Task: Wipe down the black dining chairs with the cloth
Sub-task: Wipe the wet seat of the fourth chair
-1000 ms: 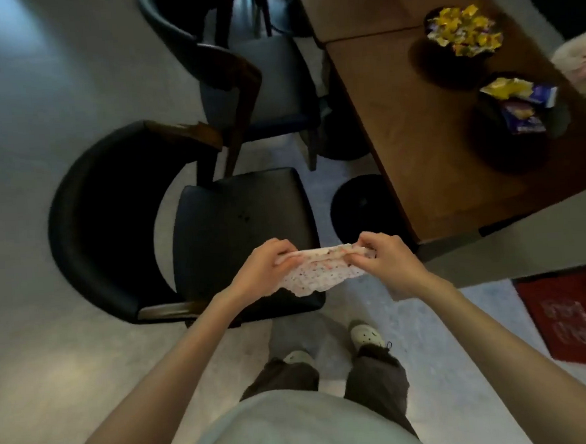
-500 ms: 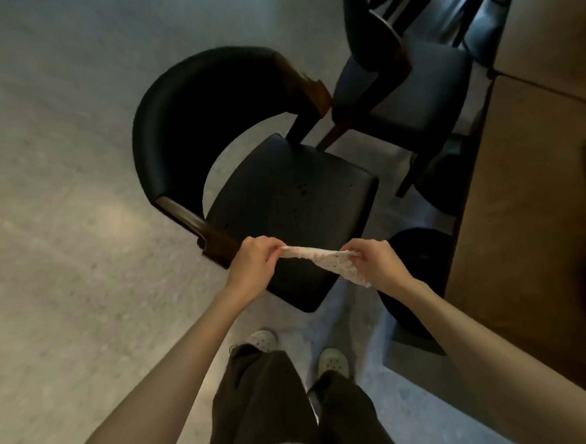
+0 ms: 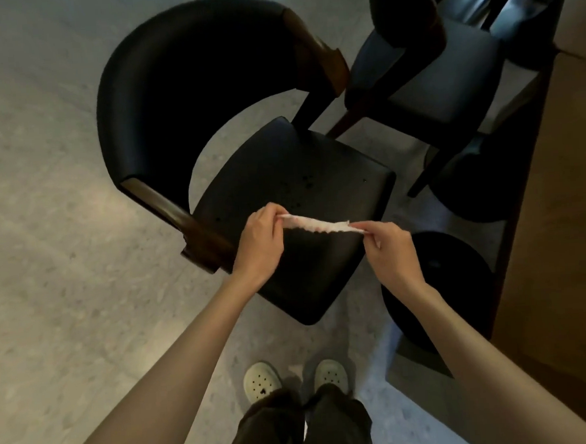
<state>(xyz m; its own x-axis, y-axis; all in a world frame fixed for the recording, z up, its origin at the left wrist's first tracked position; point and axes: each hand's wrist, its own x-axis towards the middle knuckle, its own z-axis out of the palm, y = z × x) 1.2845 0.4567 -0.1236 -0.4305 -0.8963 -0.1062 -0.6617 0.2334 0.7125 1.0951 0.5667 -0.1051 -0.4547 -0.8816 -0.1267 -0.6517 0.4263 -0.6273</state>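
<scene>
A pale stone floor (image 3: 55, 236) carries the black round-backed dining chair with wooden arm ends (image 3: 293, 201). Above its seat, the left hand (image 3: 257, 246) and right hand (image 3: 387, 252) each pinch one end of the thin white patterned cloth (image 3: 319, 225), stretched between them.

Nothing legible here: no text, label, brand, number or sign that I can read. The cloth (image 3: 319, 224) carries small reddish specks, a pattern only, no letters. The pale shoes (image 3: 262, 383) show holes on the toe, no brand mark that I can make out.
</scene>
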